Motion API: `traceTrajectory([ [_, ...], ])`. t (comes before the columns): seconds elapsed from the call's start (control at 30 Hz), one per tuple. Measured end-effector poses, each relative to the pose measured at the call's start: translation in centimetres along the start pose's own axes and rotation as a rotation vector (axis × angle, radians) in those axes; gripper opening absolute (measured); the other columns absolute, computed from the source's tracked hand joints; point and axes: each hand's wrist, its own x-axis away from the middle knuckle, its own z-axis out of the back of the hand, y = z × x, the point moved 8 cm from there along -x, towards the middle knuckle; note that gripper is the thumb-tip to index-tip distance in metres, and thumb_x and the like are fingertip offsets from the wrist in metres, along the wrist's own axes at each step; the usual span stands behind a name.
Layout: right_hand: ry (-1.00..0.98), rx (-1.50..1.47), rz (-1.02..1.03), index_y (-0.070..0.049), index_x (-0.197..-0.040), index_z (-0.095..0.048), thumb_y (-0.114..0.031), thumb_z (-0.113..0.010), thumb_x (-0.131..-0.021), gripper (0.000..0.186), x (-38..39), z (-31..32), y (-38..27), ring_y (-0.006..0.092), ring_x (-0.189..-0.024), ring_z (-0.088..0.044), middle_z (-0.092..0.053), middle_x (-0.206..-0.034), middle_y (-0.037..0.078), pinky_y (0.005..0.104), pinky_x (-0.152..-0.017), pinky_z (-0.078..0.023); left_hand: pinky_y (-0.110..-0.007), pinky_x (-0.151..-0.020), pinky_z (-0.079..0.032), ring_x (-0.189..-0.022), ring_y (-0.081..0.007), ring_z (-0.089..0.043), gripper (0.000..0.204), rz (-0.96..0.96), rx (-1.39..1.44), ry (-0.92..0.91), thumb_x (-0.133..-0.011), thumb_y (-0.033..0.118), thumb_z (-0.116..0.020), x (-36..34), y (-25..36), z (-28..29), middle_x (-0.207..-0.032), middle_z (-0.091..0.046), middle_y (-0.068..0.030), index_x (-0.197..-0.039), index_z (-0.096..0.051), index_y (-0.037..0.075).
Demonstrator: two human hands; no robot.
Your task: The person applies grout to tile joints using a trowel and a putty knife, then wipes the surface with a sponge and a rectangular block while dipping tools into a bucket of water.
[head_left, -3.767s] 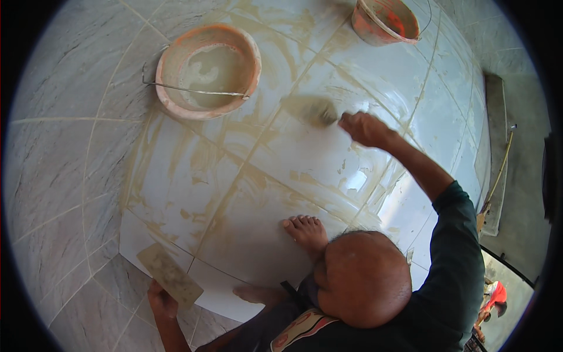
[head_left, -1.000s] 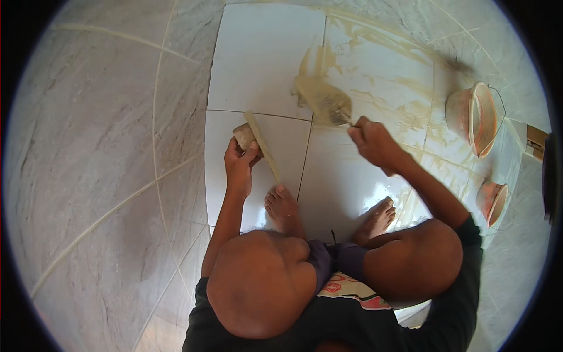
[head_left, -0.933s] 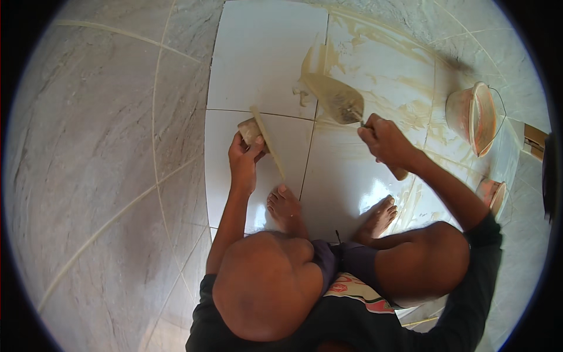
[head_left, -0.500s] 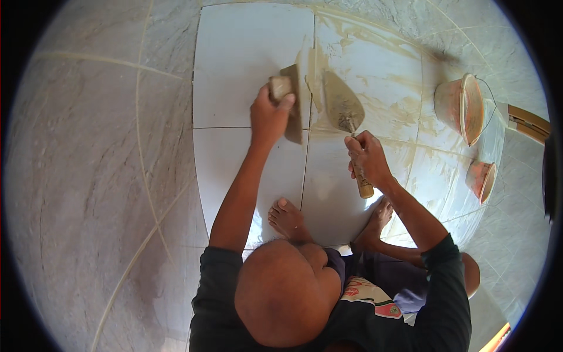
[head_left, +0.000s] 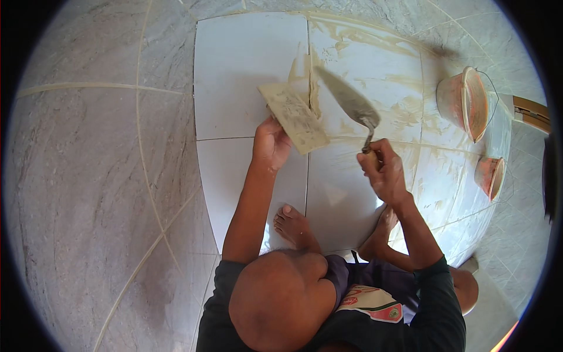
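In my left hand point(head_left: 271, 142) is a grout float point(head_left: 295, 117), tipped so that its flat face, smeared with beige grout, shows upward; its grip is hidden behind the plate. My right hand point(head_left: 384, 175) is closed round the wooden handle of a pointing trowel point(head_left: 350, 97). The trowel's blade points up and left, its tip close to the joint between two white tiles. Beige grout point(head_left: 315, 97) lies in a ridge along that joint, between the float and the trowel. Both tools appear held above the white tiled floor point(head_left: 246, 58).
Two grout-stained buckets stand at the right, a larger bucket point(head_left: 454, 100) and a smaller bucket point(head_left: 485, 173). Smeared grout point(head_left: 363, 47) covers the tiles at the upper right. Marbled grey tiles point(head_left: 94, 176) rise on the left. My bare feet point(head_left: 293, 227) rest on the near tiles.
The float has turned from edge-on to face-up, its grip now hidden beneath. The trowel has tilted left, and my right hand has moved slightly right and down.
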Motion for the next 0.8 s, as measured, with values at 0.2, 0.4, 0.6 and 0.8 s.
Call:
traceTrajectory([
  [0.2, 0.031, 0.365, 0.425, -0.004, -0.092, -0.052, -0.011, -0.072, -0.083, 0.024, -0.2, -3.8, -0.9, 0.0355, -0.076, -0.063, -0.059, -0.095, 0.011, 0.0440, -0.060, -0.051, -0.044, -0.099, -0.051, -0.112, -0.0311, -0.062, 0.040, 0.216, 0.482, -0.267, -0.086, 0.000, -0.046, 1.6, -2.9, -0.6, -0.122, -0.061, -0.0201, -0.125, -0.051, -0.009],
  [0.4, -0.050, 0.410, 0.402, -0.004, -0.092, -0.058, -0.005, -0.076, -0.076, 0.024, 1.4, 3.1, -0.9, 0.0328, -0.077, -0.065, -0.063, -0.093, 0.012, 0.0390, -0.060, -0.053, -0.044, -0.099, -0.051, -0.113, -0.0299, -0.061, 0.040, 0.097, 0.382, -0.114, -0.086, 0.000, -0.047, 1.9, -1.7, 1.4, -0.121, -0.062, -0.0196, -0.124, -0.052, -0.010],
  [0.6, -0.201, 0.494, 0.581, -0.002, -0.095, -0.057, -0.010, -0.075, -0.080, 0.024, -0.7, 0.7, -3.1, 0.0274, -0.070, -0.064, -0.064, -0.091, 0.011, 0.0377, -0.058, -0.052, -0.043, -0.097, -0.051, -0.109, -0.0292, -0.063, 0.038, 0.250, 0.384, -0.361, -0.091, 0.006, -0.050, 4.1, -2.8, 0.5, -0.121, -0.062, -0.0167, -0.126, -0.050, -0.010],
  [0.8, -0.278, -0.095, -0.249, 0.001, -0.099, -0.057, -0.025, -0.059, -0.096, 0.027, -3.0, -4.6, 2.0, 0.0150, -0.058, -0.057, -0.061, -0.082, 0.010, 0.0321, -0.052, -0.049, -0.042, -0.095, -0.052, -0.107, -0.0277, -0.064, 0.035, 0.128, 0.179, -0.056, -0.092, 0.010, -0.052, 8.7, -0.1, 2.6, -0.119, -0.063, -0.0170, -0.124, -0.054, -0.006],
])
